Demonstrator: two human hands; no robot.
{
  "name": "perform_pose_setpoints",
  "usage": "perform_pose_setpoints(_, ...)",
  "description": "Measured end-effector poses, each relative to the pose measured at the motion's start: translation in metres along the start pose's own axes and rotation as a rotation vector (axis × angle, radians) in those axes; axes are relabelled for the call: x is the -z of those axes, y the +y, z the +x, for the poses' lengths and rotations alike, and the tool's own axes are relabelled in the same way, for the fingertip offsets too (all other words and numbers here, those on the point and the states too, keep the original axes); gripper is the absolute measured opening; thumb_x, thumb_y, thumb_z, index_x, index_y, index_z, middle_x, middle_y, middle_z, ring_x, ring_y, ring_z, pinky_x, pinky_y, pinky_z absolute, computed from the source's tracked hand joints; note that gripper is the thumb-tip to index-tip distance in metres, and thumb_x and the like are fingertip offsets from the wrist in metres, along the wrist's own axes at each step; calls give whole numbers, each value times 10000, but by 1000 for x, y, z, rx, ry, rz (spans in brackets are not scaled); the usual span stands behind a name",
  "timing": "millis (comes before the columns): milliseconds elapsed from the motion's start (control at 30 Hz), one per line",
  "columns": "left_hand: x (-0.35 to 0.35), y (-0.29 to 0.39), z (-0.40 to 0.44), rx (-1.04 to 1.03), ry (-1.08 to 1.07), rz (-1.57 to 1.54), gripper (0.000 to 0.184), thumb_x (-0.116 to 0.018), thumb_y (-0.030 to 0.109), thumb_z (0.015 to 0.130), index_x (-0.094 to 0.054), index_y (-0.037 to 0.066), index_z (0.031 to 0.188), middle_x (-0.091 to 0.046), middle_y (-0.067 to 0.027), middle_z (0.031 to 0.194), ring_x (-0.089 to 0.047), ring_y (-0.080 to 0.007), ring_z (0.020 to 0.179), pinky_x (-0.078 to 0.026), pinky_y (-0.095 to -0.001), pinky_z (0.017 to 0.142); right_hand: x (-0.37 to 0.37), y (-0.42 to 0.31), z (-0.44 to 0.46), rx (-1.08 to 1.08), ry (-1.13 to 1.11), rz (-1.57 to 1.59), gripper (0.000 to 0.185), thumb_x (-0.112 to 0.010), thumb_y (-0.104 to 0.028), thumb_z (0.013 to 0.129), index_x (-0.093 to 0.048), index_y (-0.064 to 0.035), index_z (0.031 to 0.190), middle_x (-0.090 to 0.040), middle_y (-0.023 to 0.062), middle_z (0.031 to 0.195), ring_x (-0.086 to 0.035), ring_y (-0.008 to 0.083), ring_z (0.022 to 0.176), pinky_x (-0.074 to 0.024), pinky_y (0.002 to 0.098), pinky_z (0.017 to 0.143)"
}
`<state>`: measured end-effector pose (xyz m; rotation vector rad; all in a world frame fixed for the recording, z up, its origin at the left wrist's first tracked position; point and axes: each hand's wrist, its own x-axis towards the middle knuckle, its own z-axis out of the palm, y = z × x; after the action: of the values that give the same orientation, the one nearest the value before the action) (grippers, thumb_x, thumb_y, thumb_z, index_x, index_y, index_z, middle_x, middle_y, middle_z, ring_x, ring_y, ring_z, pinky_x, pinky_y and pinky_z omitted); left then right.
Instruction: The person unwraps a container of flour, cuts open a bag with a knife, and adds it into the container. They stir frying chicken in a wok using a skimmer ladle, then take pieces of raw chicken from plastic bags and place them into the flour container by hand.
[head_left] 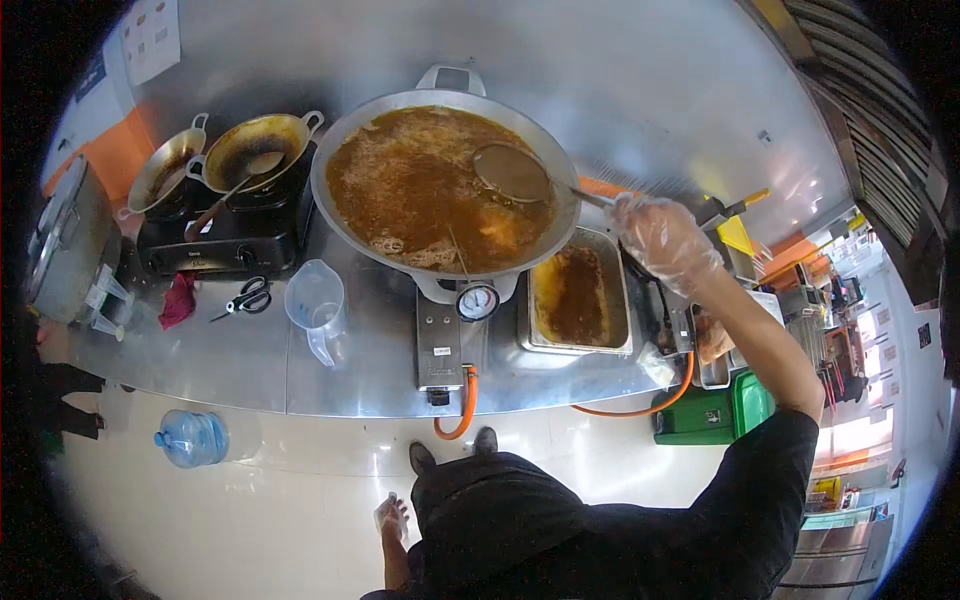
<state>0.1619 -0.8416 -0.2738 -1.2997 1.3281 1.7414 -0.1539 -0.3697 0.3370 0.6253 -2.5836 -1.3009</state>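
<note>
My right hand, in a clear plastic glove, is wrapped round the handle of a skimmer. Its round head rests at the surface of the brown, foaming liquid in a big wide metal wok, toward the right side. A dial thermometer hangs at the wok's front rim, its probe in the liquid. Down beside my body, away from the counter, hangs my left hand, also gloved. Its fingers look loosely apart, with nothing plainly held.
A metal pan of brown liquid stands right of the burner. Leftward are a clear jug, scissors, a red cloth and a stove bearing two smaller woks. An orange hose overhangs the counter edge.
</note>
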Motion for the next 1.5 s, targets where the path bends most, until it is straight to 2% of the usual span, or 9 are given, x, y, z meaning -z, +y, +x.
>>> perform_pose_setpoints(200,4,-5,16,-7,-33,-27,502,-582,420,936,-547,48,1271,-637,-117,1117,-603,-294,932,-466,-465,736,-18,24,29,-154,103,377,118,-556,-157,859,-618,-61,888,-643,144,825,-651,272,713,-535,377,668)
perform_pose_setpoints(300,5,3,18,26,-22,-20,488,-577,412,938,-551,53,1268,-637,-117,1117,-601,-291,929,-465,-463,730,-18,23,50,-50,-161,112,199,-546,-197,866,-632,-19,885,-649,168,843,-658,305,772,-534,413,705)
perform_pose_setpoints(400,6,13,9,11,-4,-31,470,-580,398,937,-564,47,1251,-642,-111,1103,-605,-281,908,-470,-449,716,-39,23,81,-211,-408,400,276,-544,-238,867,-650,1,956,-677,158,974,-664,314,890,-532,431,758)
perform_pose_setpoints(500,10,16,5,6,29,-35,462,-586,391,935,-576,38,1233,-648,-102,1077,-612,-275,890,-475,-435,703,-81,28,102,407,-332,244,248,-518,-226,902,-639,-116,1088,-609,194,1075,-638,309,896,-528,407,832)
perform_pose_setpoints(633,20,2,2,-13,42,-79,454,-589,382,935,-582,32,1224,-650,-96,1055,-618,-273,883,-474,-429,691,-100,0,121,114,-344,653,288,-518,-297,926,-665,-152,1127,-596,146,1050,-606,254,817,-503,374,780)
perform_pose_setpoints(800,27,-14,-14,44,78,-140,464,-588,374,939,-568,23,1242,-648,-116,1064,-617,-276,897,-470,-420,703,-89,-28,156,-361,-556,1367,356,-546,-378,921,-739,-79,922,-543,55,728,-515,163,696,-414,336,641)
perform_pose_setpoints(1000,33,-28,-22,64,70,-192,463,-579,373,944,-552,17,1240,-635,-132,1114,-603,-291,951,-462,-441,754,-68,-47,185,-523,-408,1617,362,-525,-361,936,-714,-83,798,-538,4,652,-445,119,551,-335,282,488)
perform_pose_setpoints(1200,30,-32,-22,56,67,-193,454,-583,395,932,-566,42,1217,-635,-120,1086,-600,-293,937,-454,-457,756,-108,-63,205,-626,-303,1942,333,-555,-326,944,-722,-77,799,-531,2,655,-402,109,582,-340,295,539)
perform_pose_setpoints(1500,21,-15,-16,17,76,-196,421,-614,367,924,-588,38,1186,-645,-117,1042,-606,-291,886,-449,-443,714,-104,-11,164,-700,-342,1446,306,-566,-354,899,-711,-85,895,-617,62,716,-577,209,701,-460,374,625)
